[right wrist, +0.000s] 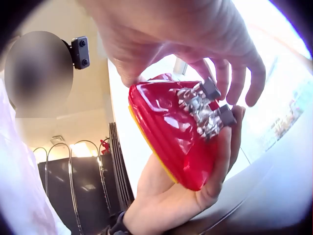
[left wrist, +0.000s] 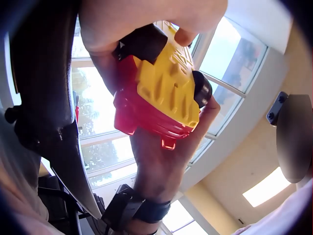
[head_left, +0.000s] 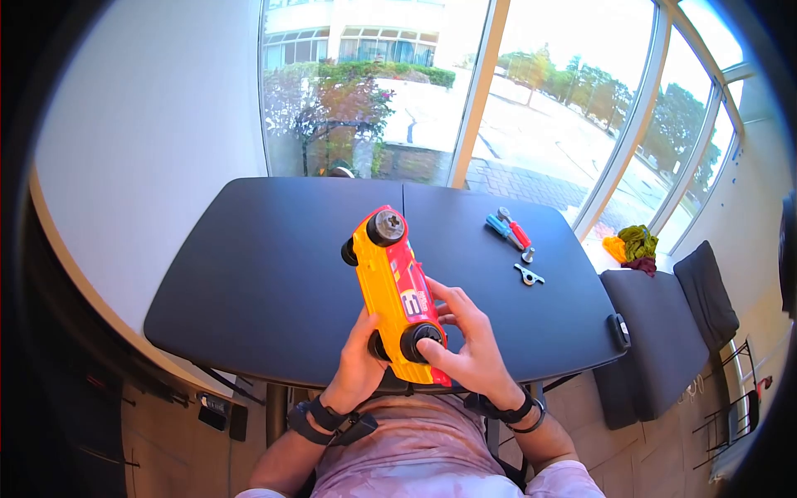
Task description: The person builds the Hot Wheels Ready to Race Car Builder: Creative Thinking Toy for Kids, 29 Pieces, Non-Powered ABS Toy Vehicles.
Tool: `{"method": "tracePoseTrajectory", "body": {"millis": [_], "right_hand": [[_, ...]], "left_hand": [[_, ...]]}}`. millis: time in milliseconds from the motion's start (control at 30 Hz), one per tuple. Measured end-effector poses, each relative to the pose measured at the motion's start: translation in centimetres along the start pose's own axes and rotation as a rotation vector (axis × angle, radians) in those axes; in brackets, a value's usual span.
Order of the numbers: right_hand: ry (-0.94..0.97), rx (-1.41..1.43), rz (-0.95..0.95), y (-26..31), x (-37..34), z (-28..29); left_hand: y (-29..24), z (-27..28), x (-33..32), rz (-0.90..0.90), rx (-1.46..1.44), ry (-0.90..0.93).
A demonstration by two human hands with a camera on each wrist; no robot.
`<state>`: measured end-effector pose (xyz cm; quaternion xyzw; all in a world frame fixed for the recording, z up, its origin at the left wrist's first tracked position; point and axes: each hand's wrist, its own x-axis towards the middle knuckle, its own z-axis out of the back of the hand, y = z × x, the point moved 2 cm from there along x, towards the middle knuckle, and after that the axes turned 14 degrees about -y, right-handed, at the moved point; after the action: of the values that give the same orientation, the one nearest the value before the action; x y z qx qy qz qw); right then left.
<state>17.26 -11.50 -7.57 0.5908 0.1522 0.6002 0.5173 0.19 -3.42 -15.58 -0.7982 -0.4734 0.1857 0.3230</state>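
Both hands hold a toy car (head_left: pixel 375 286) above the table's near side, its yellow underside turned up and its red side facing right. My left hand (head_left: pixel 357 361) grips it from the left near the lower wheels. From the right, my right hand (head_left: pixel 471 342) curls its fingers behind the body, and its thumb rests on a black wheel (head_left: pixel 421 340). A grey cross-slotted hub marks the upper wheel (head_left: pixel 387 227). The right wrist view shows the silver engine part (right wrist: pixel 200 110) on the red body, with the right fingers close over it.
On the black table (head_left: pixel 274 266) lie a blue-handled tool (head_left: pixel 502 229), a red-handled tool (head_left: pixel 518 232), a small metal piece (head_left: pixel 528 255) and a grey winged piece (head_left: pixel 529 275). A black device (head_left: pixel 618 331) sits at the right edge. Cloths (head_left: pixel 638 245) lie beyond the dark seat (head_left: pixel 660 340).
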Motion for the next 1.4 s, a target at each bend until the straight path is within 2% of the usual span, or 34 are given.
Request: {"method": "tracePoseTrajectory", "body": {"millis": [67,167,267,367,400,500,533,633,700,800,867,1000,1100,1200,1400], "right_hand": [[0.0,0.067,-0.078,0.1,-0.3,0.3],[0.034,0.346,-0.286,-0.1,-0.5,0.1],[0.066,0.341,-0.265,-0.6,-0.3,0.3],[0.099,0.073,-0.183,-0.2,0.7,1.7],[0.031,-0.02,-0.084,0.7,1.1,2.0],[0.096,-0.202,-0.087,0.4,2.6,4.3],[0.023,-0.242,-0.063,-0.1,3.0,5.1],[-0.096,-0.628,-0.044,-2.8,4.8,8.9],[-0.164,-0.913,-0.12,-5.3,5.7,11.8],[-0.284,-1.172,0.013,-11.0,5.8,16.1],[-0.22,-1.239,-0.09,-14.2,5.7,18.0],[-0.066,-1.258,-0.322,-15.2,5.7,18.0],[-0.091,-1.266,-0.255,-15.8,5.7,17.9],[-0.23,-1.279,-0.203,-17.1,5.7,18.0],[-0.23,-1.283,-0.121,-16.9,6.1,18.3]], "left_hand": [[0.4,1.4,0.3,0.024,-0.092,0.02],[0.4,1.7,0.1,0.027,-0.16,0.026],[0.1,0.8,-0.1,0.035,-0.186,0.013],[0.2,0.5,-0.1,-0.011,-0.163,-0.036],[0.3,0.4,-0.1,-0.032,-0.156,-0.068],[-0.1,0.1,0.1,-0.051,-0.167,-0.105],[-0.2,0.1,0.1,-0.049,-0.177,-0.108],[-0.1,0.6,0.1,-0.04,-0.191,-0.133],[0.2,0.8,0.2,-0.06,-0.173,-0.152],[0.2,0.8,0.2,-0.072,-0.108,-0.155],[-0.2,0.4,0.1,-0.082,-0.073,-0.128],[-0.7,-0.9,0.0,-0.105,-0.032,-0.053],[-0.4,-0.8,0.3,-0.12,-0.004,-0.038],[-0.2,-0.6,0.5,-0.142,0.012,-0.037],[0.0,-0.7,0.8,-0.179,0.037,-0.036]]}}
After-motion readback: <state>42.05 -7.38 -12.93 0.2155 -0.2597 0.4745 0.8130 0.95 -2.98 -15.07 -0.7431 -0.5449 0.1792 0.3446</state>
